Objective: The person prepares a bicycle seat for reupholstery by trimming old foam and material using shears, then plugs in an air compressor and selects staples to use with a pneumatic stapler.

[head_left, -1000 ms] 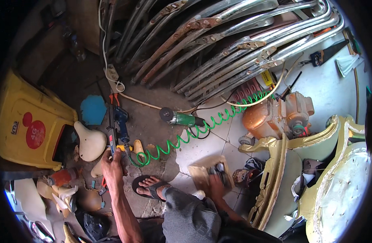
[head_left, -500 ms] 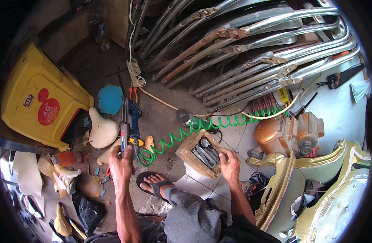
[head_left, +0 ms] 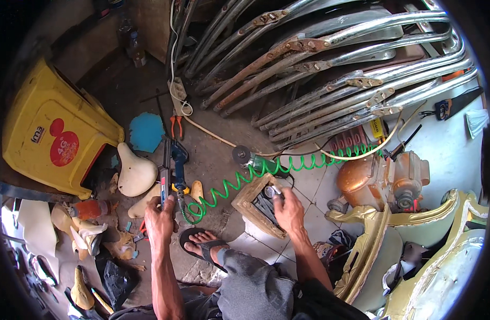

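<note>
Tool [head_left: 178, 158], blue-and-black, is held in fingers of left hand [head_left: 159, 217]; grey strips [head_left: 264, 207] are left in square wooden box [head_left: 245, 198]; right hand's [head_left: 291, 214] hold unclear.

Blue air tool [head_left: 179, 156] lies left of wooden box [head_left: 248, 207].

Left of stacked chrome chair frames [head_left: 311, 46]: brown wall [head_left: 145, 24], yellow plastic stool [head_left: 29, 125]. On frames' near side: dark floor [head_left: 218, 160] meets white tiles [head_left: 317, 220]; gold-trimmed chair [head_left: 418, 234].

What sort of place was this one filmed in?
Probably a small furniture repair workshop: an angle grinder lies on the floor, with a stack of metal chair frames and a gilded furniture frame nearby.
</note>
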A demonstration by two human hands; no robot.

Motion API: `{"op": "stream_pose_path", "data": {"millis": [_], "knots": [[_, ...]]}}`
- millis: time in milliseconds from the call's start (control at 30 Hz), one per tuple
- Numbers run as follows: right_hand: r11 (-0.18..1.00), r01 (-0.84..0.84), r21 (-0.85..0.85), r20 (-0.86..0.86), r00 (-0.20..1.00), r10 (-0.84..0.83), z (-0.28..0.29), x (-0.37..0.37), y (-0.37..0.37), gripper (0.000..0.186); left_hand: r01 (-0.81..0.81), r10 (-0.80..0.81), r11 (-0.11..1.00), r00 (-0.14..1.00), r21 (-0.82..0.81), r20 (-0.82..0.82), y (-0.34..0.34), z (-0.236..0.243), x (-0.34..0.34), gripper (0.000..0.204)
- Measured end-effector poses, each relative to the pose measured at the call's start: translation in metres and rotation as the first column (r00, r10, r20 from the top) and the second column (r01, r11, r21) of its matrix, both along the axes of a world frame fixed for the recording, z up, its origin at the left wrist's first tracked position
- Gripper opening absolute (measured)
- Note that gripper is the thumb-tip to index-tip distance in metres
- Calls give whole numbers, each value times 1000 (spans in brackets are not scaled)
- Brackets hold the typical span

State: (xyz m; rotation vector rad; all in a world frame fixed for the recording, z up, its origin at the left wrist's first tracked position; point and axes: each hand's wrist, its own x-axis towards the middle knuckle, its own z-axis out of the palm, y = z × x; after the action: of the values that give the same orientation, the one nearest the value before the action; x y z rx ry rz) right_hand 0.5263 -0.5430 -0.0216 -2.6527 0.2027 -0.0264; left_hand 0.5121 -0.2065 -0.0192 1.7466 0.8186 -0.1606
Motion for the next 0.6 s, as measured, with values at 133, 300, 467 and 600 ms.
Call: {"op": "stream_pose_path", "data": {"millis": [133,300,467,600], "knots": [[984,-123,-132,12,992,126,-27,-2,-13,19,28,-28,1000,1000,12,-9,-5,-6,-1,38],[939,271,211,250,914,-320,-22,-16,-56,21,47,-48,993,999,112,4,1,-7,-5,41],[750,631,-197,56,771,-634,-126,-64,-161,30,53,-52,996,999,78,-6,-5,-9,-5,41],[678,652,-339,-159,671,-725,-167,-112,-172,34,67,-65,996,997,53,-36,-3,-9,-9,40]]}}
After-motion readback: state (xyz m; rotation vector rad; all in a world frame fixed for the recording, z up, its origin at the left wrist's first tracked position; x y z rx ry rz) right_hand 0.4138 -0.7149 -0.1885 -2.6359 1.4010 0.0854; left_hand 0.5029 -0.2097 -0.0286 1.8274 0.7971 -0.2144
